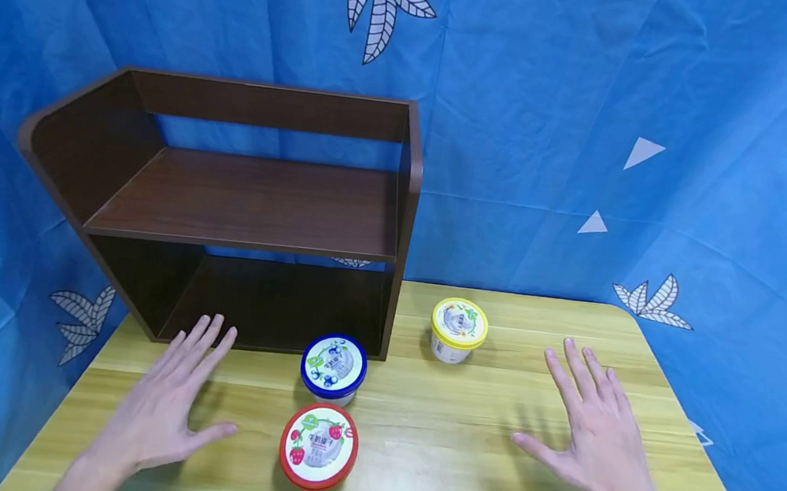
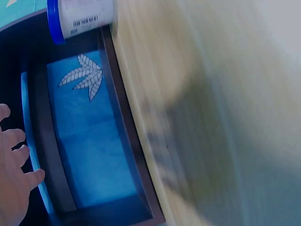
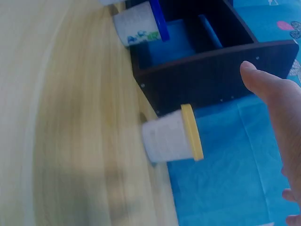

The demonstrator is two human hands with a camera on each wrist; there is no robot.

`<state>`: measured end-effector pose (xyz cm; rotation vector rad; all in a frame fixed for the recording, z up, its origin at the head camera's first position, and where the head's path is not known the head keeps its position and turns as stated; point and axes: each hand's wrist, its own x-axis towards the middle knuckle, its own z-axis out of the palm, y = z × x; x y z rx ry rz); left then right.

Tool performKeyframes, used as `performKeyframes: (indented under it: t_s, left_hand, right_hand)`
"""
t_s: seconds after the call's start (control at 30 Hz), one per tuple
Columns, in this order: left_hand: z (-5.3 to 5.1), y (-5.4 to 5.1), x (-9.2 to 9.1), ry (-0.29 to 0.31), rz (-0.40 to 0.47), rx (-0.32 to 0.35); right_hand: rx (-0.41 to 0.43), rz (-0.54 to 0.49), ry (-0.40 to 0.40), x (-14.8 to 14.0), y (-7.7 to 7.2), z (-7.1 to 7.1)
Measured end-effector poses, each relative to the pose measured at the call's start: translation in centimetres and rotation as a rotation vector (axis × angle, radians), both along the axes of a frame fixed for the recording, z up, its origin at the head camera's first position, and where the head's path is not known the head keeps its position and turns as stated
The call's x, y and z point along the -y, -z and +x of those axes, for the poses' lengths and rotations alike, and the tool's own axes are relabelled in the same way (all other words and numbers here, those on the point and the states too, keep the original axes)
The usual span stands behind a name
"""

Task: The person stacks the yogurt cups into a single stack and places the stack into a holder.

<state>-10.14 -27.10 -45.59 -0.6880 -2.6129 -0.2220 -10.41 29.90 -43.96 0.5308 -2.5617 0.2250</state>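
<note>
My left hand (image 1: 164, 405) hovers over the left of the table with fingers spread, holding nothing. To its right stand a tub with a blue lid (image 1: 334, 366) and, nearer me, a tub with a red lid (image 1: 319, 447) printed with strawberries. My right hand (image 1: 595, 439) is likewise spread above the table's right side and touches nothing. A tub with a yellow lid (image 1: 459, 323) stands farther back, to the left of that hand. In the right wrist view the yellow-lidded tub (image 3: 170, 136) shows its plain white side.
A dark brown two-tier shelf (image 1: 244, 245) stands at the back left, its front open. The wooden table (image 1: 444, 456) ends against a blue patterned cloth (image 1: 536, 93) behind. The blue-lidded tub stands close by the shelf's lower front edge.
</note>
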Motion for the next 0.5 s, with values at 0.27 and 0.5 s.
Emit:
performKeyframes:
  t_s: [0.27, 0.5]
  left_hand:
    - [0.9, 1.5, -1.5, 0.037, 0.241, 0.163]
    - [1.6, 2.4, -2.4, 0.088, 0.438, 0.204]
  right_hand:
    - [0.063, -0.087, -0.058, 2.6, 1.1, -0.3]
    - [0.052, -0.177, -0.169, 4.8, 2.1, -1.0]
